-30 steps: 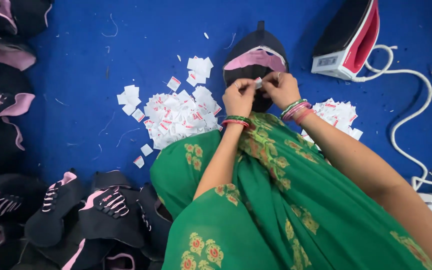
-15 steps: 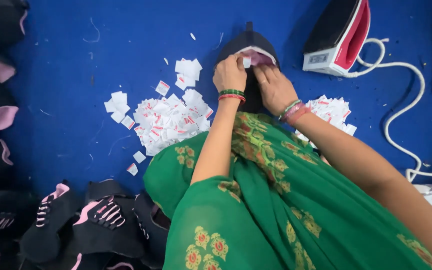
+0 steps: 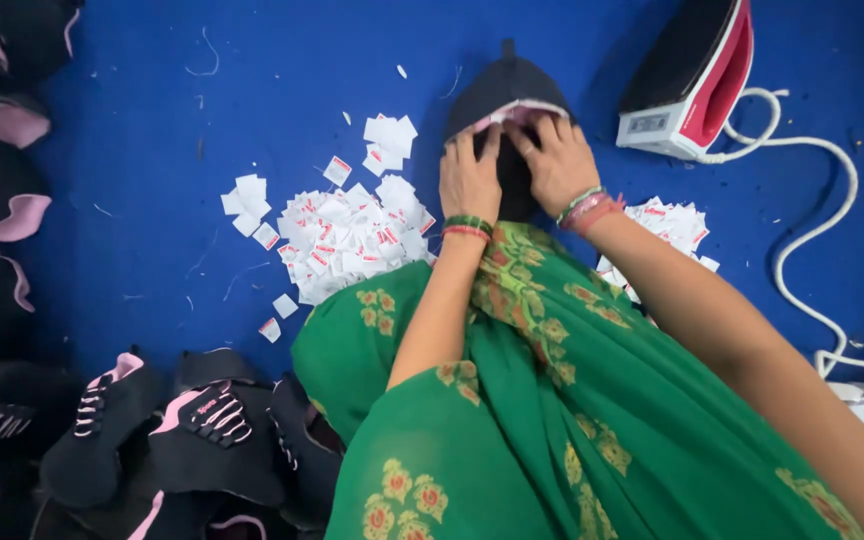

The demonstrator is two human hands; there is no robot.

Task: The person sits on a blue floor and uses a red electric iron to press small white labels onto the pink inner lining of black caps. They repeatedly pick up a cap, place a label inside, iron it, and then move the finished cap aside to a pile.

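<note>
- Black shoe upper (image 3: 505, 88) with pink lining lies flat on the blue table (image 3: 252, 100), at the far edge of the person's reach, directly ahead of the green patterned garment (image 3: 552, 400).
- Left hand (image 3: 469, 178) presses down on the near left part of the upper, fingers spread toward the pink-and-white collar edge; wrist carries green and red bangles.
- Right hand (image 3: 555, 160) lies just beside the left, fingertips on the collar edge, pinching or pressing it; which one, cannot tell. Both hands in contact with the upper, neither clenched.
- Heap of small white labels (image 3: 342, 240) with red marks sits just left of the left hand, touching the garment's edge; loose strays scattered further left.
- Second, smaller label pile (image 3: 667, 225) lies right of the right wrist, partly hidden by the forearm.
- Pink and black iron (image 3: 692, 80) stands on end, near the upper's right side; its white cord (image 3: 812, 250) loops along the table to the right.
- More black and pink uppers (image 3: 152, 430) stacked at lower left and along the left edge.
</note>
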